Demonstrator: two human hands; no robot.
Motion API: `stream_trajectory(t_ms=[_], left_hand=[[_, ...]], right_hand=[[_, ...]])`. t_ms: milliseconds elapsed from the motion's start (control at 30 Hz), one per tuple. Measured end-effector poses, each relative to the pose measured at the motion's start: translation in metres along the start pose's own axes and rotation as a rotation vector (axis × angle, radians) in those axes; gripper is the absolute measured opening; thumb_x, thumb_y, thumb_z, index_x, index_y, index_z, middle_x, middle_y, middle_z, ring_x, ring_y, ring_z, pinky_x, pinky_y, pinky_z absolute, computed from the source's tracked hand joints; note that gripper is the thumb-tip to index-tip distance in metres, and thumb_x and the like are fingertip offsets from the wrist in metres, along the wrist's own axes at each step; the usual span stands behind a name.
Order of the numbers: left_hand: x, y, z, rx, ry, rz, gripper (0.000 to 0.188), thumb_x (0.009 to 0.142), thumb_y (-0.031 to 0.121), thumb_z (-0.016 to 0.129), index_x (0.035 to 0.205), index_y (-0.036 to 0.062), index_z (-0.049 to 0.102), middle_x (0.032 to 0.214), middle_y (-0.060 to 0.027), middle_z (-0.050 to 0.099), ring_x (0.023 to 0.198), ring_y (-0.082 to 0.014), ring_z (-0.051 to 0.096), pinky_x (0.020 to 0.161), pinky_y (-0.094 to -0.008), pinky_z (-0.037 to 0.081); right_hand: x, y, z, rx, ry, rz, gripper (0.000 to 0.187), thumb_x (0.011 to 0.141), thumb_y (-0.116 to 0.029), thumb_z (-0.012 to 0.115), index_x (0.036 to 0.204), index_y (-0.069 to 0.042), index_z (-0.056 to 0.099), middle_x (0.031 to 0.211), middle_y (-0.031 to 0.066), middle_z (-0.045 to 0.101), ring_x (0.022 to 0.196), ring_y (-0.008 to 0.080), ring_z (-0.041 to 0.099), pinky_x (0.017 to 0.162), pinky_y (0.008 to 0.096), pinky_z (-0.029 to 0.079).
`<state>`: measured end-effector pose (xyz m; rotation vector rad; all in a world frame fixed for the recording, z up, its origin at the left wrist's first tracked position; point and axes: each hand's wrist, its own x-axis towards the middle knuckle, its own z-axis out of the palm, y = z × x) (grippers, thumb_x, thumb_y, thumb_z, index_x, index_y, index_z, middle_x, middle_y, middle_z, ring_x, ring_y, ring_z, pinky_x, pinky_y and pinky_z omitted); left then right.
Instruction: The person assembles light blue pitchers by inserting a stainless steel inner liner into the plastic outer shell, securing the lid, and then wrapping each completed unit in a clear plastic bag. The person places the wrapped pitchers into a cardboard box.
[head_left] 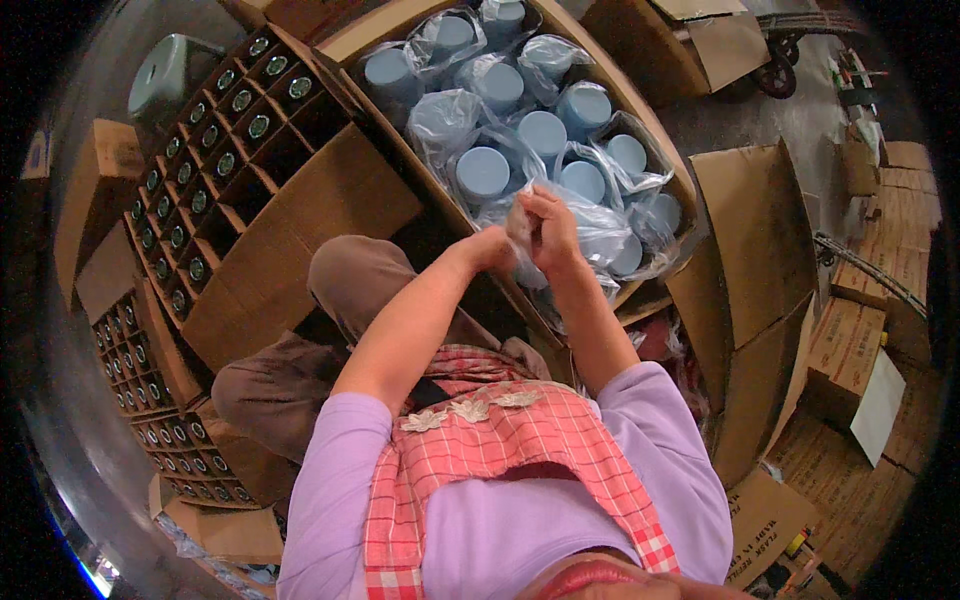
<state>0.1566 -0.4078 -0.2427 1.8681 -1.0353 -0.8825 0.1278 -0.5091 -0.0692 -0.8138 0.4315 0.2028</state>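
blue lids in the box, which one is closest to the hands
The blue lid just above the right hand, in the box's middle row. The other lids sit farther up or off to the sides; both hands grip clear plastic.

Clear plastic bag [590, 235], crumpled, pinched between left hand [492, 248] and right hand [548, 225]. It sits over the near edge of an open cardboard box [655, 150] full of bagged pale-blue round containers [483, 172].

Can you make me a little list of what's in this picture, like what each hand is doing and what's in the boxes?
left hand: pinching the clear plastic bag, close against the other hand
right hand: gripping the same bag
front box: cardboard, full of pale blue round lids wrapped in clear bags
divided box: cardboard grid with small dark jars in the cells
clothes: lilac shirt, red checked apron
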Motion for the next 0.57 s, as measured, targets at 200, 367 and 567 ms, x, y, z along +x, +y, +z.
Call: stream_trajectory(t_ms=[200, 367, 567], left_hand=[[-0.065, 0.122, -0.078, 0.199, 0.012, -0.578, 0.031, 0.075, 0.008, 0.049, 0.105, 0.0058, 0.056, 0.11, -0.014, 0.057, 0.099, -0.032, 0.054, 0.082, -0.037, 0.045], [-0.114, 0.132, -0.089, 0.171, 0.458, -0.43, 0.034, 0.073, 0.013, 0.058, 0.106, 0.0045, 0.058, 0.103, -0.0145, 0.06, 0.094, -0.0303, 0.058, 0.08, -0.0372, 0.045], [-0.122, 0.136, -0.101, -0.351, 0.434, -0.407, 0.044, 0.073, 0.018, 0.06, 0.116, 0.0081, 0.053, 0.112, -0.0201, 0.054, 0.101, -0.0236, 0.056, 0.089, -0.0339, 0.041]], right_hand=[[-0.013, 0.006, -0.014, -0.836, 0.013, 0.2, 0.025, 0.083, -0.023, 0.054, 0.07, -0.002, 0.057, 0.059, 0.0056, 0.055, 0.047, 0.015, 0.051, 0.047, 0.0292, 0.041], [0.007, -0.058, -0.026, -1.457, 0.442, -0.254, 0.036, 0.081, -0.037, 0.054, 0.086, -0.002, 0.065, 0.079, 0.0123, 0.065, 0.068, 0.0259, 0.062, 0.065, 0.0362, 0.047], [0.103, -0.011, -0.073, -2.016, 0.432, 0.216, 0.049, 0.071, -0.049, 0.061, 0.095, -0.006, 0.065, 0.095, 0.0177, 0.063, 0.094, 0.027, 0.06, 0.08, 0.0361, 0.045]])
